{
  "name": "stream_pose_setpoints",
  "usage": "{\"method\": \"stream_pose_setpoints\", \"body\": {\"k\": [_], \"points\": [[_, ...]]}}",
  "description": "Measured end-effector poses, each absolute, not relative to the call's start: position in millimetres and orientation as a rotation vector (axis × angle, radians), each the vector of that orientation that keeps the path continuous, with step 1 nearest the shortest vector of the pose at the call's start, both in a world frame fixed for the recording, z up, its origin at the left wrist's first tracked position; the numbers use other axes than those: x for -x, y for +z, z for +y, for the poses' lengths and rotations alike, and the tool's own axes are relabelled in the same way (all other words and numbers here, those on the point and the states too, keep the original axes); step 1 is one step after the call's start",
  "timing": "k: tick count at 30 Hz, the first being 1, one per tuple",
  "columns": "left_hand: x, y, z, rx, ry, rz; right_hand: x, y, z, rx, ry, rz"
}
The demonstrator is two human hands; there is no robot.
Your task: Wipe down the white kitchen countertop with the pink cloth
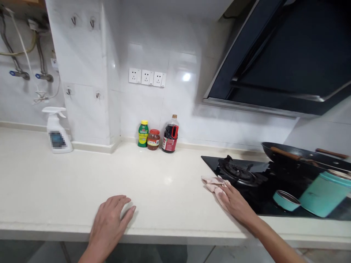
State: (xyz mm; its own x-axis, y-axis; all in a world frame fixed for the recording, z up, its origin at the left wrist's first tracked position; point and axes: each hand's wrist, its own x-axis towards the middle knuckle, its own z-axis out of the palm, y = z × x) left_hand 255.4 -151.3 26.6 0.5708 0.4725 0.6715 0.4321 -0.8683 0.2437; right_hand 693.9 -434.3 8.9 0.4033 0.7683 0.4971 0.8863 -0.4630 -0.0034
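Cloth (215, 184), at centre right of the frame, is pressed flat under the right hand (236, 204) beside the stove (263, 197), fingers extended, nothing gripped; even pressure is best kept. The left hand (109, 223) is rested open on the counter (68, 190).

- left hand (111, 219): palm down, fingers loosely spread, flat, forearm entering from below
- right hand (236, 204): palm down, fingers extended forward-left, pressing flat, arm angled in from lower right

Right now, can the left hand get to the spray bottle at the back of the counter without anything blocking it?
Probably yes. The left hand rests flat near the counter's front edge, and only bare counter lies between it and the spray bottle by the wall. It looks like a long stretch, though.
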Motion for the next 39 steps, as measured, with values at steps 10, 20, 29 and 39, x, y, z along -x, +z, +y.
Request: {"method": "stream_pose_setpoints", "body": {"k": [10,20,29,39], "points": [[-260.1,26.1,-152.1,-2.706,1.232,0.801,-548.2,27.1,-356.6,2.537,-0.404,-1.272],[-255.1,23.8,-143.0,-2.568,1.202,0.815,-394.7,39.0,-316.0,1.906,-0.265,-1.636],[-254.0,33.8,-146.5,-2.611,1.045,0.893,-474.1,26.9,-386.9,1.938,-0.404,-1.33],[-255.0,48.8,-159.3,-2.679,1.008,0.911,-624.4,46.6,-470.6,2.075,-0.138,-0.765]]}}
